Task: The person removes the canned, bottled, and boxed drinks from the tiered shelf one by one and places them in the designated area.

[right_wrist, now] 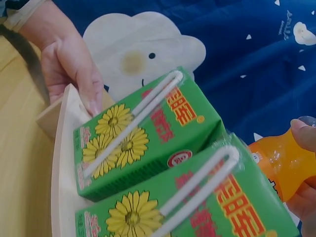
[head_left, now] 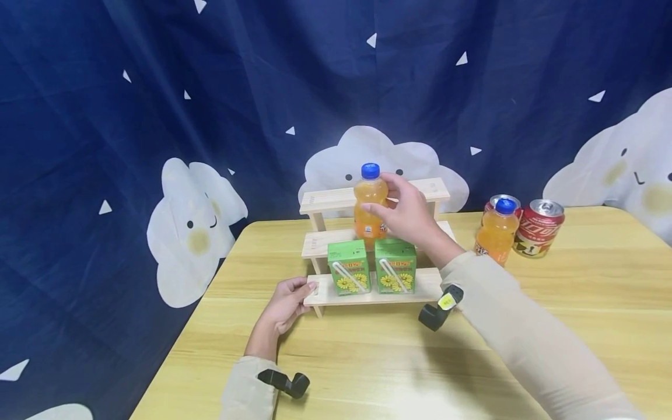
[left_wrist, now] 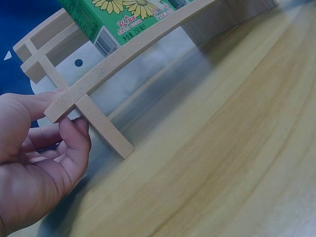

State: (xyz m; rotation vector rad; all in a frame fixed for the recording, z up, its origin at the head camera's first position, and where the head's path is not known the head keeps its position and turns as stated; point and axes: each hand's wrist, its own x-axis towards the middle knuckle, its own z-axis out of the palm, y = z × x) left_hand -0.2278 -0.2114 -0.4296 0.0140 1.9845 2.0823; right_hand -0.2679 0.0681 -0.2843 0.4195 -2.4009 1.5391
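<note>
Where the navy cloud-print curtain point(head_left: 157, 116) hangs behind, a light wooden table point(head_left: 577, 315) carries everything; at its far middle stands a three-step wooden rack point(head_left: 336, 201), lowest step toward the person; on that lowest step two green flower-print juice cartons point(head_left: 349, 266) stand side by side, just touching, each with a wrapped straw taped slantwise across its front; on the middle step, behind the cartons, an orange juice bottle point(head_left: 370, 207) with blue cap stands upright. Right hand point(head_left: 406, 213) reaches over the cartons, fingers and thumb curled round the bottle's body; the right wrist view shows a fingertip on the orange plastic. Left hand point(head_left: 287, 303) holds the left end of the lowest step, thumb on top, fingers curled beneath the board, as the left wrist view shows. Well off to the right on the table: a second orange juice bottle point(head_left: 496, 230), two red cans point(head_left: 539, 227) close behind and beside it.
</note>
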